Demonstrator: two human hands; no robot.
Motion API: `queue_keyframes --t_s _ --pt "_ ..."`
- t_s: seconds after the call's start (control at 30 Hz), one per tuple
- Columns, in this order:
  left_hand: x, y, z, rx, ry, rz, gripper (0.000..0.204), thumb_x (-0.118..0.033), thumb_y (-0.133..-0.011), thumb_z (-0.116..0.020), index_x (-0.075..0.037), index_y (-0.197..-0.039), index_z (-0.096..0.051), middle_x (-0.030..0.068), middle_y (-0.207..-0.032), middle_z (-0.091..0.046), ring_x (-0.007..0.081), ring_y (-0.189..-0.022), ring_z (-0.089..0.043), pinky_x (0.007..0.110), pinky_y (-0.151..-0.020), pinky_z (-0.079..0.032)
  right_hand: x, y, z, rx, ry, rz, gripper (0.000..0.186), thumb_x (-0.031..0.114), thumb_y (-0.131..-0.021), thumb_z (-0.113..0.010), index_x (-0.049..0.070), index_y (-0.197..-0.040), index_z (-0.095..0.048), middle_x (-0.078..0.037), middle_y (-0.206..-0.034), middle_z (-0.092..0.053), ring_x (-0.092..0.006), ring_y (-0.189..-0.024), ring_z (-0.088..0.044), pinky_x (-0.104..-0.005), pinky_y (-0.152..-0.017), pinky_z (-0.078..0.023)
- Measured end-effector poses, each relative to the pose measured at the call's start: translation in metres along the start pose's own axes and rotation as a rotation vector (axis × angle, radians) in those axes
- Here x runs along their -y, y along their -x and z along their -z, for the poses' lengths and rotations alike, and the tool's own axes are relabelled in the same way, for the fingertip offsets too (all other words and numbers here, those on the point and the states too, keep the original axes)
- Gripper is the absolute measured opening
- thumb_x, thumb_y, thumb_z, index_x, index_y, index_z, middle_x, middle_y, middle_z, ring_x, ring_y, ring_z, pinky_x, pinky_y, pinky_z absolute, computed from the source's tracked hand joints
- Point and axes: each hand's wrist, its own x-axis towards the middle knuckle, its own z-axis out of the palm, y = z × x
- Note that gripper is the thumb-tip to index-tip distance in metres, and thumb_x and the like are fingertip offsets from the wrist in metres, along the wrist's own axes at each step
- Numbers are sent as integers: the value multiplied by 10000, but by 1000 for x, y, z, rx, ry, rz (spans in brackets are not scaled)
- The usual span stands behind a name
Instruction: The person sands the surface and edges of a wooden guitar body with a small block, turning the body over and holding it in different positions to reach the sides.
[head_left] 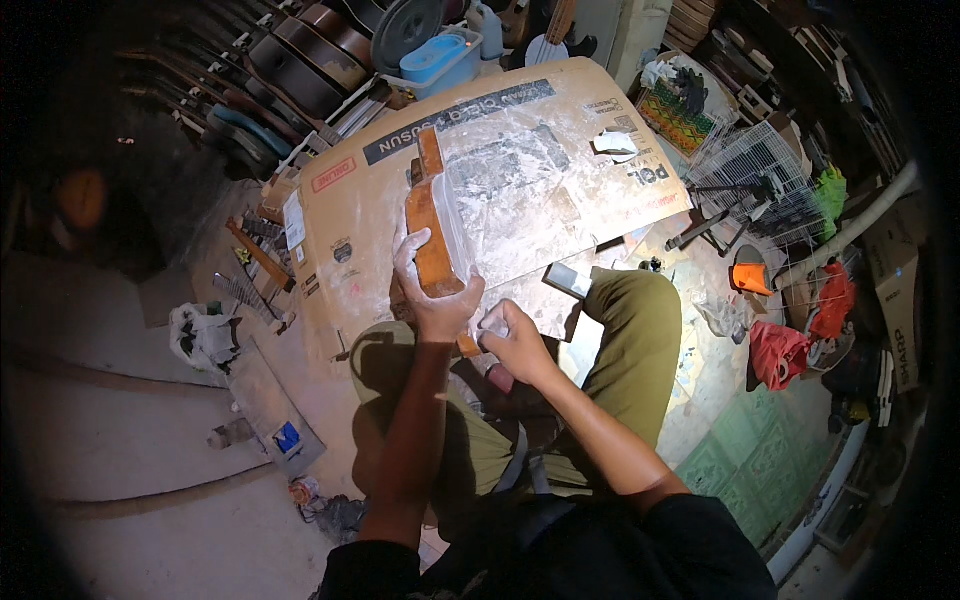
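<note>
An orange-brown wooden piece (pixel 433 230) with curved sides and a pale, dusty edge stands lengthwise in front of me; it looks like a small stringed-instrument body seen from its side. My left hand (pixel 440 295) is wrapped around its lower part, fingers on the left side and thumb on the right. Close by the lower end of the wood, my right hand (pixel 510 340) is closed, the fingers curled in. Whatever sits in those fingers is hidden. White dust coats both hands. A small grey-white block (pixel 567 280) lies by my right knee.
A dusty flattened cardboard sheet (pixel 390 190) spreads ahead, with a crumpled white scrap (pixel 615 146) on it. Guitars (pixel 300 60) stand in rows at the far left. A blue tub (pixel 436 62) stands behind the cardboard. A wire rack (pixel 760 170) and a red bag (pixel 778 350) are at right.
</note>
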Motion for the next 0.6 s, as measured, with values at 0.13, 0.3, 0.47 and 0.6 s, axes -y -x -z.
queue_keyframes --t_s 0.13,0.3,0.47,0.6 --pt "0 -1 -7 -5 37 0 791 -24 -586 -749 -71 -1296 -404 163 -1263 -468 324 -1214 -485 440 -1067 -377 -2 -34 3 -99 321 182 139 57 -842 -648 43 -918 -533 -55 -835 -561 -107 -812 -511 -298 -750 -456" --pt "-5 0 -6 4 -13 -41 782 -26 -590 -750 -70 -1294 -411 155 -1252 -477 326 -1207 -491 438 -1063 -378 -15 -4 9 -32 132 73 203 58 -795 -693 16 -868 -508 -77 -810 -524 -151 -790 -500 -300 -734 -437" --pt "-2 0 -6 -34 18 38 780 -42 -596 -754 -60 -1296 -412 150 -1261 -471 315 -1223 -472 431 -1078 -354 8 -29 11 -177 342 249 221 54 -766 -699 11 -880 -514 -119 -869 -539 -220 -819 -528 -323 -758 -448" --pt "-2 -10 -1 -78 -12 40 774 -12 -618 -738 -57 -1313 -399 123 -1280 -435 291 -1254 -435 419 -1122 -308 28 -11 34 -47 297 146 282 29 -742 -655 3 -1015 -591 -193 -986 -581 -348 -929 -587 -385 -827 -480"
